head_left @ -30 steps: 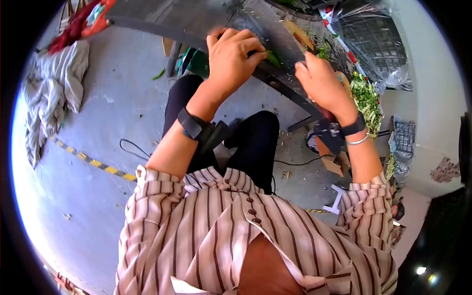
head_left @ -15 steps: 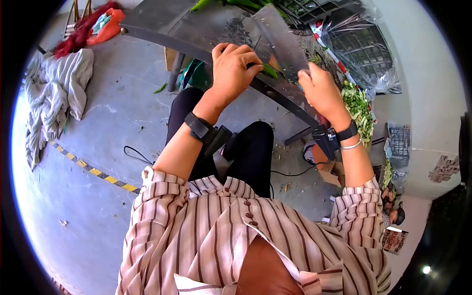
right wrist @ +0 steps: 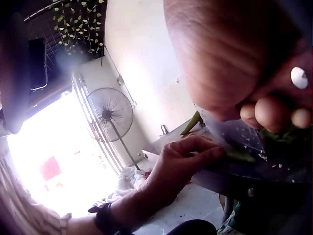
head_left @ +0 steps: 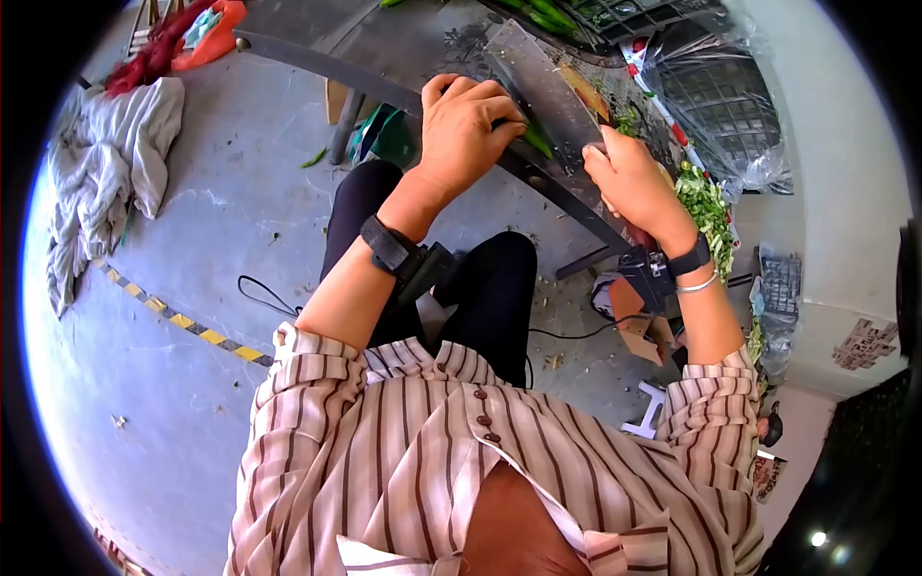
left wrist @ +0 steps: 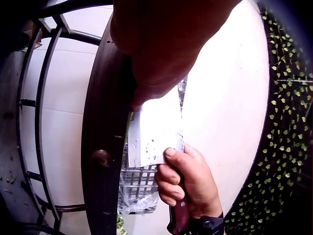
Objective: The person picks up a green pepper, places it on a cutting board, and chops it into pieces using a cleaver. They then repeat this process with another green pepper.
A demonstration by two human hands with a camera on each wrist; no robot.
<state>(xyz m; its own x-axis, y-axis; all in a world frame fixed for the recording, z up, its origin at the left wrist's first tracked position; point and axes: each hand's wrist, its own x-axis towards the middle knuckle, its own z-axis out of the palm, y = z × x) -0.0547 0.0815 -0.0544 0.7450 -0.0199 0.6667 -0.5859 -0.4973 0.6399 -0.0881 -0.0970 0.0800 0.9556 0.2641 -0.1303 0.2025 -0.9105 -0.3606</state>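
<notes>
At the table's near edge my left hand [head_left: 466, 132] holds a long green pepper [head_left: 539, 142] between thumb and fingers, its end sticking out to the right. My right hand [head_left: 629, 180] grips a cleaver [head_left: 547, 86] by its dark red handle [left wrist: 180, 214], with the thumb at the base of the blade. The broad blade stands just right of the pepper and has small bits stuck to it. In the right wrist view the left hand [right wrist: 183, 161] steadies the pepper on the dark table, below the right hand's curled fingers.
More green peppers [head_left: 549, 17] lie at the back of the table [head_left: 327, 69]. Chopped green pieces [head_left: 706, 206] are heaped on the right, beside wire crates [head_left: 715, 91] wrapped in plastic. On the floor are a grey cloth [head_left: 110, 158] and an opened cardboard box [head_left: 642, 331].
The cleaver, blurred and raised half a second ago, now stands lower beside the pepper. My left hand keeps hold of the pepper at nearly the same spot.
</notes>
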